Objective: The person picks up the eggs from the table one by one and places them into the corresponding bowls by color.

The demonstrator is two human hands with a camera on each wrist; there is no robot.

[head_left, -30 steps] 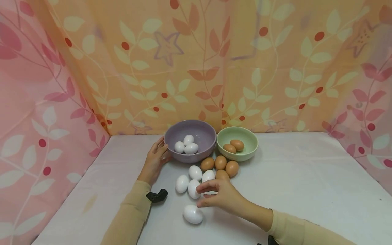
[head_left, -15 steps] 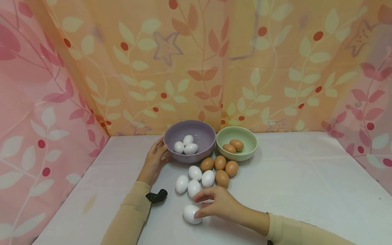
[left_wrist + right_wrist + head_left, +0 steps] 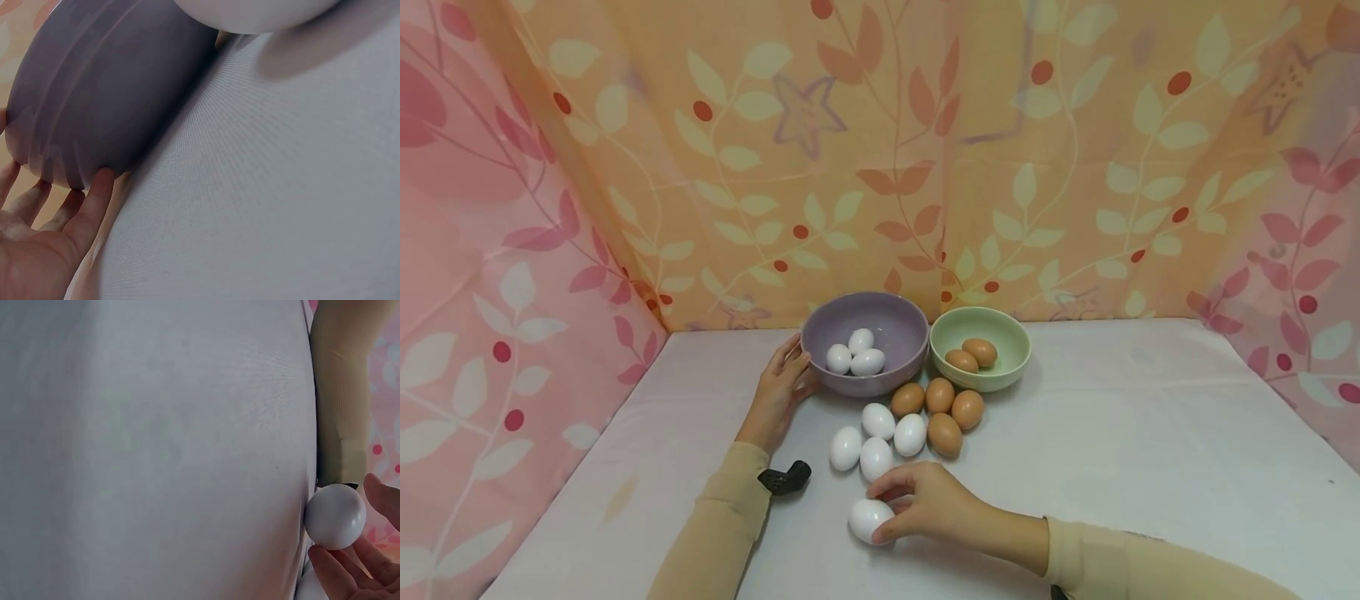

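A purple bowl (image 3: 910, 358) stands at the back with several white eggs inside. My left hand (image 3: 778, 396) rests against its left side; in the left wrist view its fairly straight fingers (image 3: 94, 203) touch the bowl's outer wall (image 3: 119, 81). Near the front, my right hand (image 3: 936, 512) has thumb and fingers curled around a white egg (image 3: 865, 521) that lies on the table. The right wrist view shows this egg (image 3: 334, 515) between the thumb and the other fingers. Just behind it is a group of white eggs (image 3: 846, 450), with several brown eggs (image 3: 945, 435) to their right.
A green bowl (image 3: 1011, 367) holding two brown eggs stands against the right side of the purple one. The white-covered table (image 3: 1135, 442) ends at a patterned orange curtain (image 3: 880, 167). Pink patterned cloth (image 3: 497, 292) hangs at the left and right sides.
My right hand has come down and slightly toward the front, and its thumb and fingers have closed around the nearest white egg. The left hand stays at the purple bowl.
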